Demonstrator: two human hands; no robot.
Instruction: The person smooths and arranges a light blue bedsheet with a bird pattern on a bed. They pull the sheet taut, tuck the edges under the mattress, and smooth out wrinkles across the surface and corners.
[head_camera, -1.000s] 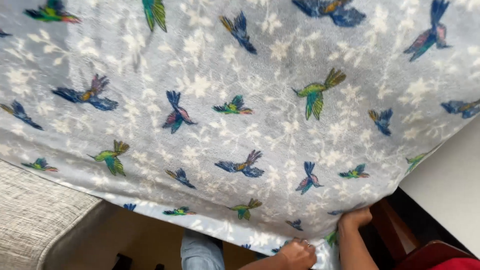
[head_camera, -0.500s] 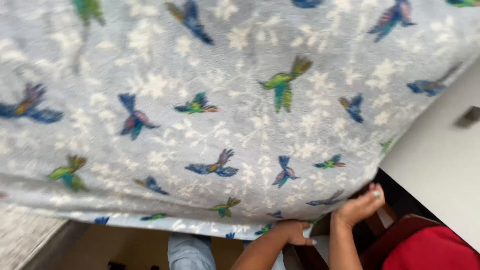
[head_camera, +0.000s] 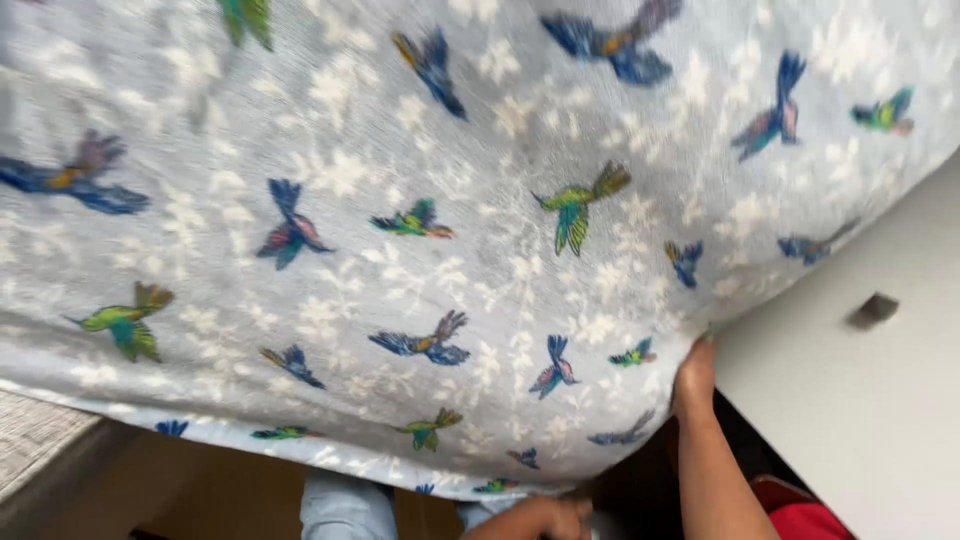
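- Pale grey-blue fleece blanket printed with colourful birds is filling the view.
- Right hand, 4 o'clock, is gripping its edge, fingers together.
- Left hand, 6 o'clock, is touching the hem; grip unclear.

A white panel fills the lower right, and a small grey rectangular piece sits on it toward its upper part. Below the panel's lower left edge shows a bit of red cloth. Far left of the panel lies a beige woven cushion, with brown floor beside it.
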